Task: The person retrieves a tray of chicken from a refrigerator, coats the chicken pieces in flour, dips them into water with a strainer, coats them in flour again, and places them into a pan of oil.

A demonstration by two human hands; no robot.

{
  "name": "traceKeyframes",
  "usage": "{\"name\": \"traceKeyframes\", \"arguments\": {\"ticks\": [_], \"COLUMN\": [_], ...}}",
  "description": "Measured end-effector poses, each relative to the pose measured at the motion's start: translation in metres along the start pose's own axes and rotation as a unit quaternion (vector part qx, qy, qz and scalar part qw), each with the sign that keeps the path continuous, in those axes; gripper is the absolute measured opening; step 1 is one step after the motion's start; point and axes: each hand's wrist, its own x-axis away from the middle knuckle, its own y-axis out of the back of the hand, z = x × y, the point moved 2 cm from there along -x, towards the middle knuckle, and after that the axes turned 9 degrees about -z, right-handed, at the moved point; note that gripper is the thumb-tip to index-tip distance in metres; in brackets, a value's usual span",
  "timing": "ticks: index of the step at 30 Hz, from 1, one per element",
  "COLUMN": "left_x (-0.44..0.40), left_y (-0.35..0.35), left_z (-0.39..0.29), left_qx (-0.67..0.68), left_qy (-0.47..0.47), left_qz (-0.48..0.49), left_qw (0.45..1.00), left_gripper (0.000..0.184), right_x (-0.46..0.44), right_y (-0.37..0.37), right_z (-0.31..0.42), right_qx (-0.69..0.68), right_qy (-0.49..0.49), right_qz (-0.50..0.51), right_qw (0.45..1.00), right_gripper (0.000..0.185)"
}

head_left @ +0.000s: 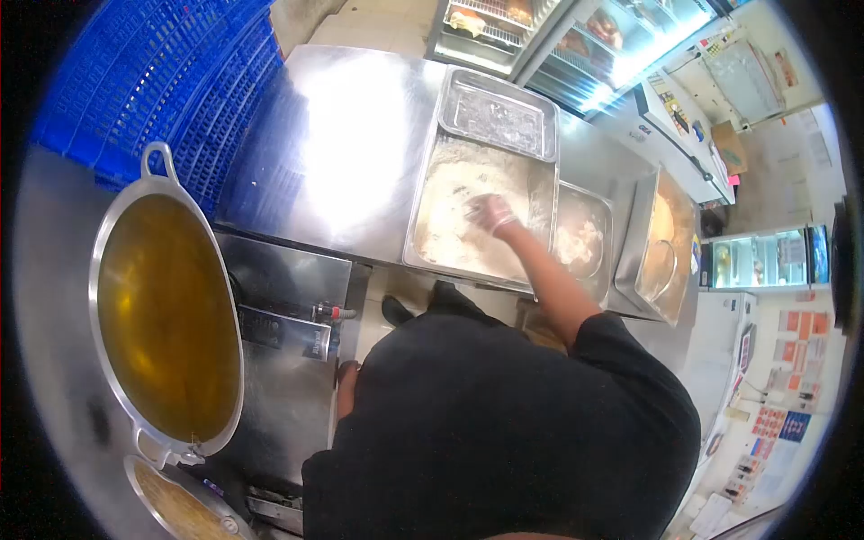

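Observation:
My right hand [493, 214], in a clear glove, reaches down into a metal tray of white flour [450, 216]. Its fingers look bunched and partly buried in the flour, so what they hold, if anything, is hidden. Right of that tray, a smaller metal pan [589, 191] has pale, wet-looking pieces [576, 245] in it. An inset pan [498, 112] with white residue sits at the flour tray's far end. My left arm [347, 389] hangs at my side, against the dark shirt; the fingers there cannot be made out.
On the left is a large two-handled pan of yellow oil [166, 315], with another pan [175, 499] below it. Blue plastic crates [153, 72] stand beyond. A deep metal container [661, 243] holds orange-yellow contents. Lit glass-door fridges [612, 45] line the back.

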Motion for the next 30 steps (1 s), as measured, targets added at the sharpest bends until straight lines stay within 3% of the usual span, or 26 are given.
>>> {"name": "traceKeyframes", "arguments": {"ticks": [1, 2, 4, 6, 9, 12, 15, 18, 21, 22, 24, 25, 27, 30], "left_x": [0.002, 0.002, 0.0, -0.007, -0.008, -0.008, -0.007, -0.006, -0.004, -0.005, -0.009, -0.007, -0.004, 0.001], "left_y": [-0.002, -0.002, -0.001, -0.003, -0.009, -0.012, -0.014, -0.017, -0.021, -0.023, -0.029, -0.028, -0.028, -0.001], "left_z": [0.001, 0.002, 0.002, 0.002, 0.001, 0.004, 0.006, 0.005, 0.012, 0.016, 0.025, 0.029, 0.028, -0.006], "left_qx": [0.0, -0.001, -0.002, -0.002, 0.002, 0.004, 0.007, 0.01, 0.014, -0.002, -0.087, -0.042, 0.051, -0.106], "left_qy": [0.001, 0.0, -0.003, -0.005, -0.004, -0.004, -0.012, -0.021, -0.043, -0.068, -0.151, -0.083, 0.052, -0.027], "left_qz": [-0.002, -0.002, -0.001, -0.001, -0.005, -0.004, 0.001, -0.003, -0.015, -0.02, -0.03, -0.021, -0.004, 0.084], "left_qw": [1.0, 1.0, 1.0, 1.0, 1.0, 1.0, 1.0, 1.0, 0.999, 0.997, 0.984, 0.995, 0.997, 0.991], "left_gripper": [0.035, 0.035, 0.035, 0.035, 0.035, 0.035, 0.035, 0.036, 0.036, 0.036, 0.036, 0.036, 0.034, 0.033], "right_x": [-0.001, -0.008, -0.017, -0.022, -0.02, 0.0, 0.001, -0.013, 0.002, 0.006, 0.01, 0.011, 0.01, 0.016], "right_y": [0.012, 0.014, -0.001, -0.005, -0.031, -0.017, -0.026, -0.065, 0.006, 0.036, 0.032, 0.026, 0.003, -0.016], "right_z": [-0.015, -0.037, -0.08, -0.093, -0.071, -0.009, -0.018, -0.097, -0.048, -0.015, -0.031, -0.042, -0.053, -0.043], "right_qx": [-0.003, -0.171, -0.174, 0.153, 0.244, 0.132, 0.126, 0.047, -0.035, 0.023, -0.02, -0.04, 0.061, 0.185], "right_qy": [-0.038, -0.149, -0.201, -0.081, -0.059, -0.016, -0.006, -0.084, -0.142, -0.219, -0.226, -0.228, -0.093, 0.113], "right_qz": [-0.026, -0.07, -0.116, -0.114, -0.05, -0.031, -0.017, 0.014, 0.071, 0.122, 0.095, 0.081, 0.048, -0.018], "right_qw": [0.999, 0.971, 0.957, 0.978, 0.967, 0.991, 0.992, 0.995, 0.987, 0.968, 0.969, 0.969, 0.993, 0.976], "right_gripper": [0.03, 0.028, 0.022, 0.021, 0.021, 0.013, 0.015, 0.026, 0.039, 0.05, 0.052, 0.052, 0.044, 0.029]}}
